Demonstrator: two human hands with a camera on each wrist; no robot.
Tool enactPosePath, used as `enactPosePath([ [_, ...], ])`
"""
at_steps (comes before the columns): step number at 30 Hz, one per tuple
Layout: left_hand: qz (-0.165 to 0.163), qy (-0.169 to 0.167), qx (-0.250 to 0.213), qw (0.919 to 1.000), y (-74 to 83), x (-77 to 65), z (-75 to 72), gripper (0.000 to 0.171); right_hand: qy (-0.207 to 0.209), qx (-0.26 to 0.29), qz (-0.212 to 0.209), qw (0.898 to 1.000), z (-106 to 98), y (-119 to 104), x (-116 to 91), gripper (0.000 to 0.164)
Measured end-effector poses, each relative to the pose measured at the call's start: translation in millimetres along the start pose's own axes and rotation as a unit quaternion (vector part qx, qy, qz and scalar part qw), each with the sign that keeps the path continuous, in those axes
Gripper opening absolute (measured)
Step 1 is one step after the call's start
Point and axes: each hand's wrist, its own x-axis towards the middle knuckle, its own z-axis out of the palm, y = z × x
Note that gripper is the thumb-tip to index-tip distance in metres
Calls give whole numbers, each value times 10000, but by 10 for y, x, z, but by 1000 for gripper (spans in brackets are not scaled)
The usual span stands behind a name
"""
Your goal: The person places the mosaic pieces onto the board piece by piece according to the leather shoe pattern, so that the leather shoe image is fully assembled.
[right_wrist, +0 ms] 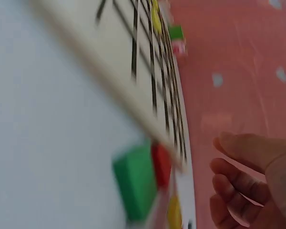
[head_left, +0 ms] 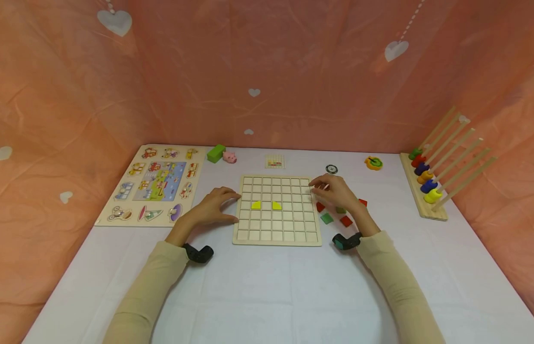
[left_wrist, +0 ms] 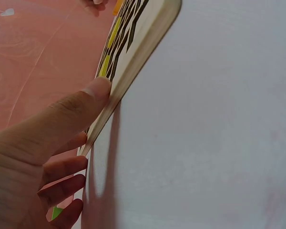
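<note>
A wooden grid board (head_left: 277,235) lies on the white table, with two yellow pieces (head_left: 277,206) set in separate squares of one row. My left hand (head_left: 212,206) touches the board's left edge with thumb and fingertips, the fingers spread apart. Over the upper right corner of the board hovers my right hand (head_left: 334,190), its fingers loosely bent and nothing visible between them. Beneath and beside it lie several loose pieces, among them a green piece (head_left: 327,218) and a red piece (head_left: 346,220); the hand and wrist partly cover others. The right wrist view shows a blurred green block (right_wrist: 136,179) beside the board.
A picture puzzle board (head_left: 138,193) lies at the left. Along the back are a green block (head_left: 216,154), a pink pig (head_left: 230,157), a small pattern card (head_left: 275,161), a round black-and-white disc (head_left: 332,169) and an orange-green toy (head_left: 373,163). A rod stand (head_left: 434,211) with coloured pieces stands right.
</note>
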Motion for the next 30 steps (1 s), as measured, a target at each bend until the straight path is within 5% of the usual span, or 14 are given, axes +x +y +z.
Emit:
enactPosePath([
  [7, 29, 6, 4, 10000, 2, 1, -4, 68, 523, -297, 1281, 9899, -166, 249, -141, 24],
  [12, 46, 2, 27, 10000, -7, 4, 1, 67, 391, -459, 1927, 9794, -196, 318, -194, 32],
  [30, -19, -38, -14, 10000, -3, 3, -6, 68, 43, -398, 2211, 9744, -166, 294, -179, 33],
])
